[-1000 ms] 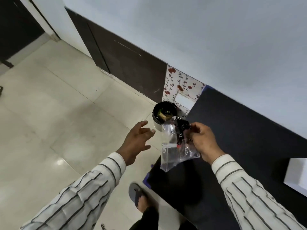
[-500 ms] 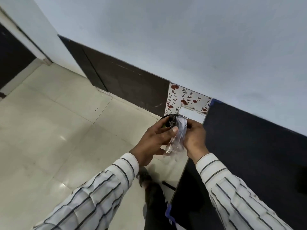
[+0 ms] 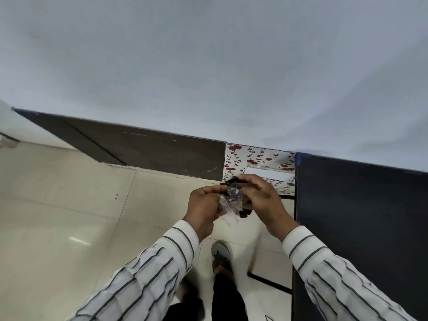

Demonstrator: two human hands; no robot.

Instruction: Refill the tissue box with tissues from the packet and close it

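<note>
Both hands meet above the floor at the left edge of the black table [image 3: 361, 205]. My left hand [image 3: 203, 207] and my right hand [image 3: 264, 200] together crumple a clear plastic packet [image 3: 232, 202] between them. The packet is squeezed into a small wad with dark print showing. A black bin sits under the hands; only a sliver of its dark rim [image 3: 231, 180] shows. No tissue box is in view.
A floral red-and-white box [image 3: 245, 161] stands against the wall beside the table. Cream floor tiles [image 3: 69, 216] spread to the left, with a dark skirting along the wall. My foot in a grey sandal [image 3: 221, 258] is below the hands.
My left hand joined the right on the packet, and the hanging packet has been crushed into a wad. The view swung up and right; the bin is now hidden under the hands.
</note>
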